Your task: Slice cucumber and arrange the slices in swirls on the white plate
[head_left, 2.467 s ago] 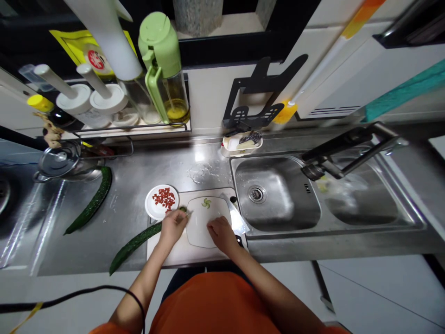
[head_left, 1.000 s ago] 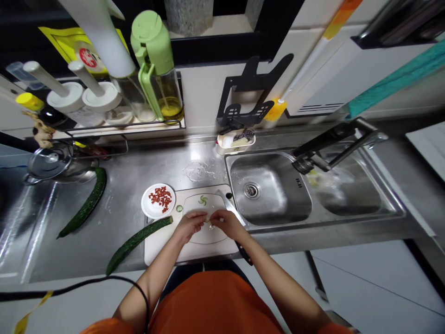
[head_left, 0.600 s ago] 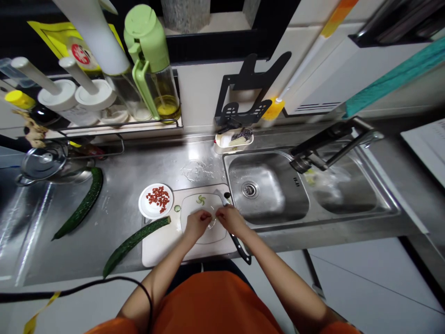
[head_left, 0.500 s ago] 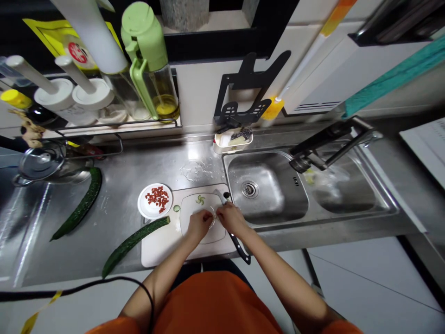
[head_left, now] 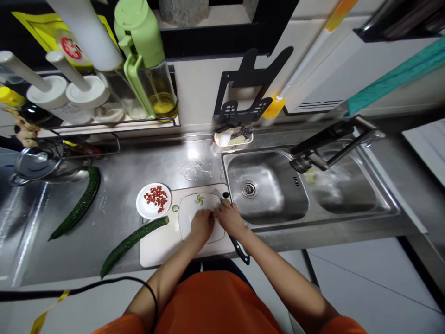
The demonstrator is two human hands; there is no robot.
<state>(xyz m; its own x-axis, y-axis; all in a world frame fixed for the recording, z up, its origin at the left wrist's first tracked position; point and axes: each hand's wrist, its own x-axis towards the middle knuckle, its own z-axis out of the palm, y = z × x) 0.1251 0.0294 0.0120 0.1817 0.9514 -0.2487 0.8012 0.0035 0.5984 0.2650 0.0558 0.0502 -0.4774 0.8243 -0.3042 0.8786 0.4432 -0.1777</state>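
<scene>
Over the cutting board (head_left: 156, 253), my left hand (head_left: 202, 226) and my right hand (head_left: 230, 219) meet with fingers pinched together. Between them is a thin pale slice, almost wholly hidden by the fingers. Beyond the hands, a small fan of green cucumber pieces (head_left: 199, 200) lies on the board. Under my right hand and wrist rests a knife, its black handle (head_left: 241, 253) pointing toward me. A dark-skinned cucumber end (head_left: 225, 195) sits near the blade. Left of my left hand are a round cucumber slice (head_left: 175, 208) and a long cut cucumber (head_left: 135, 242), partly on the board.
A white plate (head_left: 141, 211) of chopped red bits touches the board's far left corner. Another cucumber (head_left: 78, 208) lies farther left, by a lidded pot (head_left: 38, 160). On the right is a double sink (head_left: 274, 185) with a black faucet (head_left: 323, 144). Jars and an oil bottle (head_left: 146, 60) stand behind.
My left hand has turned further over and its fingers now cover the pale ring-shaped slice that showed between the hands. My right hand's fingers have closed in from above. The view has shifted slightly.
</scene>
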